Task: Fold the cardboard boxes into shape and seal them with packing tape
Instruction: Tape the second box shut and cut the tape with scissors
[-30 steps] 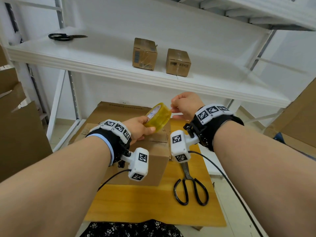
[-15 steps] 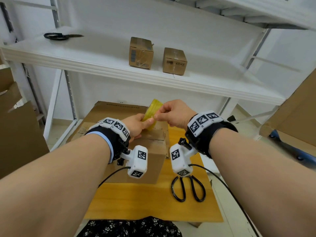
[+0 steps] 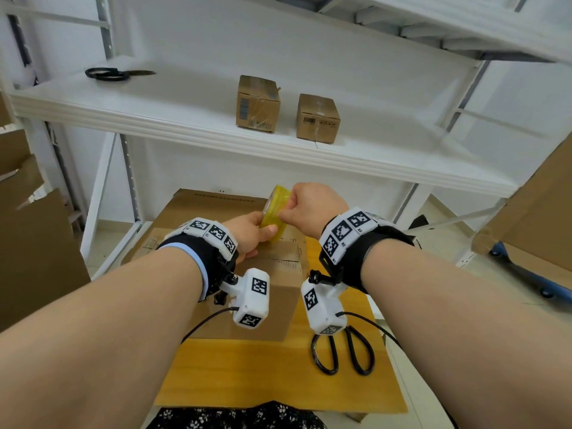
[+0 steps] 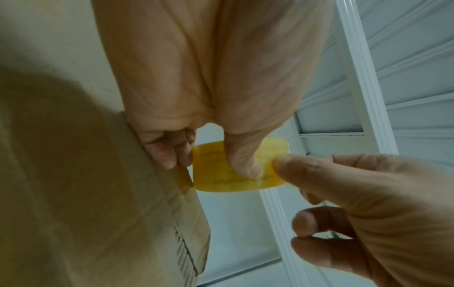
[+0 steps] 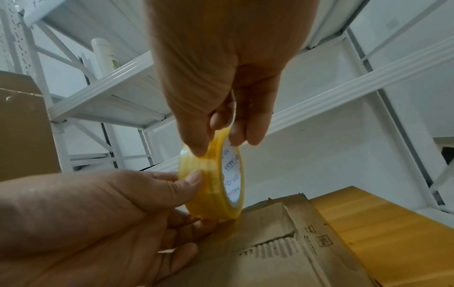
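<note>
Right hand (image 3: 312, 209) sat just right of centre in the head view, thumb and fingers pinched on the upper rim of the tape roll (image 3: 274, 216). Left hand (image 3: 250, 233), lower left of the roll, gripped its lower part, thumb pressed on the outer tape face, other fingers under it against the cardboard box (image 3: 272, 292).

Roll stood on edge, bottom rim touching the box top near its far edge, centre frame. In the right wrist view the printed core (image 5: 233, 174) faced frame right. The flaps were down, but no tape strip was visible across them, so sealing seemed not yet started.

Both hands were on the roll, neither nearer. Judged step: finding or peeling the free tape end; the end itself could not be made out. Scissors (image 3: 343, 354) lay at lower right on the wooden table (image 3: 263, 382), closer to the right hand, well apart from the roll.
</note>
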Tool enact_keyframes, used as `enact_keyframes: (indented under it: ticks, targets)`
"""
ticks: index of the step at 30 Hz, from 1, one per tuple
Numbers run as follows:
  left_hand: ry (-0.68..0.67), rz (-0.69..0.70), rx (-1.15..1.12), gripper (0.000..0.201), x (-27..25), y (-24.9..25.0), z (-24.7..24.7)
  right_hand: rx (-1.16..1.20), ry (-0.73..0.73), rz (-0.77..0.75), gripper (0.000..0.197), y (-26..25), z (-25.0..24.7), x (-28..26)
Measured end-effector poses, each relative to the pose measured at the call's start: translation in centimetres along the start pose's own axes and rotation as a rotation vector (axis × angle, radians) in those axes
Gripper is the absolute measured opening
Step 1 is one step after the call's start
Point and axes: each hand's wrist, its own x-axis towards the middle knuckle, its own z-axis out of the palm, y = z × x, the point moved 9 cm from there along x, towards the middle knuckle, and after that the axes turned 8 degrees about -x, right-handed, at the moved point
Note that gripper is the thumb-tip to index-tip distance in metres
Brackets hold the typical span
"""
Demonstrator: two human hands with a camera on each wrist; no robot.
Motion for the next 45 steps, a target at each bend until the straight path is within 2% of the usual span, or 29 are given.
enact_keyframes:
  ticks: [2, 4, 8, 17, 31, 34, 38, 41, 45]
  targets:
    - [-0.014, -0.001, 0.004, 0.04, -0.1, 0.0, 0.1, 0.034, -0.018, 0.073, 0.05, 1.5, 0.0, 0.1]
    - [-0.022, 0.004, 0.025, 0.042, -0.3, 0.0, 0.2, 0.1, -0.039, 0.134, 0.061, 3.0, 0.3, 0.1]
    - [-0.029, 0.0, 0.024, 0.044, -0.5, 0.2, 0.3, 0.331, 0.022, 0.146, 0.043, 4.4, 0.6, 0.3]
    - [-0.025, 0.002, 0.033, 0.045, -0.8, 0.3, 0.2, 0.343, 0.062, 0.056, 0.017, 3.0, -0.1, 0.5]
    - [-0.033, 0.035, 0.081, 0.047, -0.8, 0.2, 0.2, 0.416, 0.046, 0.124, 0.009, 3.4, 0.2, 0.6]
    - [-0.041, 0.03, 0.094, 0.049, -0.6, -0.1, 0.1, 0.463, 0.083, 0.16, 0.006, 3.9, 0.0, 0.6]
    - [-0.035, 0.042, 0.125, 0.047, -0.6, -0.1, 0.2, 0.467, 0.039, 0.192, 0.016, 4.2, 0.1, 0.5]
    - [-0.027, 0.05, 0.123, 0.047, -0.6, 0.0, 0.2, 0.434, 0.022, 0.179, 0.013, 3.9, -0.1, 0.3]
    - [-0.036, 0.039, 0.118, 0.052, -0.3, -0.3, 0.1, 0.469, 0.021, 0.237, 0.01, 4.1, 0.0, 0.0]
